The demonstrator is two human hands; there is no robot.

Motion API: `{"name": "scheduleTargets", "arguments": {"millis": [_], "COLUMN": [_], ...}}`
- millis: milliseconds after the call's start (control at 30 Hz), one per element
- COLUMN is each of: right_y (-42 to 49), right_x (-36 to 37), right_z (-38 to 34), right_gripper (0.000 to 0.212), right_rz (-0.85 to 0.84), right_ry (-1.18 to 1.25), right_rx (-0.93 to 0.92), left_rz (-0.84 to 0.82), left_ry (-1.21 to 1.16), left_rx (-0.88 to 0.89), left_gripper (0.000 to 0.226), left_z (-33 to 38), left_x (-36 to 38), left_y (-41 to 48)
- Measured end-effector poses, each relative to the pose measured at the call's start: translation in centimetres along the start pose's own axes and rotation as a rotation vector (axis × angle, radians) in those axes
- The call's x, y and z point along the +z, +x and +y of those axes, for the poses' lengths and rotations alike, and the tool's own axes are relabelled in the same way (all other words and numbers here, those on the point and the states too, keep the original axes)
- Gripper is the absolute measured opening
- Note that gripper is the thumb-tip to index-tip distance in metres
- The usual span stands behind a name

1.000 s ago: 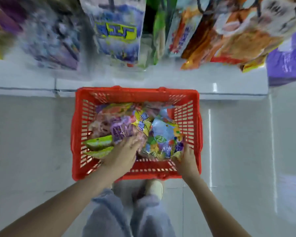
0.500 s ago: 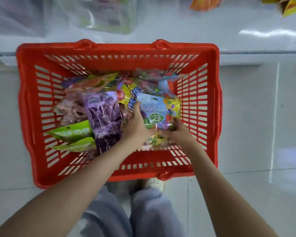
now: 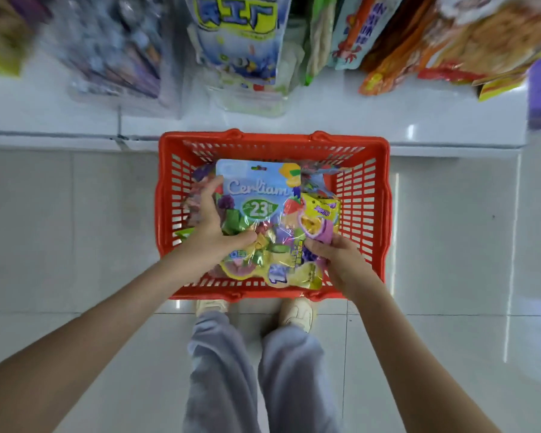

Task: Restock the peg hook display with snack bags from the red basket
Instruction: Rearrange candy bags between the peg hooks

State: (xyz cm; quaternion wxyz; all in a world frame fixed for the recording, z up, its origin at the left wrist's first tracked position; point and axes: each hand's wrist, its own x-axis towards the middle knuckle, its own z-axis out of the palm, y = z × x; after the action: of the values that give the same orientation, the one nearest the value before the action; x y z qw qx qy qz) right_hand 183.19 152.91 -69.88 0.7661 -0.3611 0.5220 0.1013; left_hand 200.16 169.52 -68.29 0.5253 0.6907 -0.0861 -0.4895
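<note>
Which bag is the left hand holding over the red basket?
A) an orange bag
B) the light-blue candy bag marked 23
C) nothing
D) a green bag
B: the left hand grips the light-blue candy bag by its left edge over the red basket; the right hand pinches a yellow-and-purple bag.

Floor point(image 3: 60, 245): pale grey glossy tiles, thin grout lines point(image 3: 450, 314), streaks of reflected light on the right side.

Red basket point(image 3: 274, 142): slotted plastic, rectangular, stands flat on the tiles. Its far rim is just beside the white base ledge point(image 3: 388, 126); touching or a slight gap, cannot tell.

Ledge runs the full width along the far edge of the floor, glossy, with a seam left of the basket.

Left shoe point(image 3: 210, 306) and right shoe point(image 3: 299, 312): light-coloured, toes on the tiles right at the basket's near wall, one to each side of its middle
</note>
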Motion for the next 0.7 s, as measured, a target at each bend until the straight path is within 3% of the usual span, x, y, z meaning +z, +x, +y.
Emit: {"name": "scheduleTargets", "arguments": {"millis": [167,333,433,500,600,700], "right_y": [-12.3,-25.9,-33.6,-38.4,-44.2,-49.1], "right_x": [6.2,11.3,14.0,15.9,18.3,19.6], "right_z": [-8.2,-17.8,-22.9,-25.5,-28.2,-31.0], "right_gripper": [0.024,0.02,0.025,0.02,0.025,0.034], "right_rz": [-0.045,-0.002,-0.009,-0.077,-0.266,-0.48], "right_ry": [0.075,-0.008,-0.007,0.013,0.048,-0.09], "right_rx": [-0.162,-0.362,-0.508,-0.608,-0.684,-0.682], "left_rz": [-0.035,-0.028,0.079,0.137,0.179,0.215], "left_ry": [-0.134,-0.215,-0.262,-0.29,-0.28,-0.237], "left_rx": [-0.015,-0.034,0.048,0.15,0.291,0.399], "left_gripper": [0.111,0.057,0.036,0.023,0.026,0.033], "left_z": [12.2,26.4,34.2,39.2,45.4,51.2], "left_x": [-2.9,-5.2,-6.6,-7.0,-7.8,-9.1], "left_y": [-7.6,-17.4,-22.8,-26.1,-30.5,-34.8]}}
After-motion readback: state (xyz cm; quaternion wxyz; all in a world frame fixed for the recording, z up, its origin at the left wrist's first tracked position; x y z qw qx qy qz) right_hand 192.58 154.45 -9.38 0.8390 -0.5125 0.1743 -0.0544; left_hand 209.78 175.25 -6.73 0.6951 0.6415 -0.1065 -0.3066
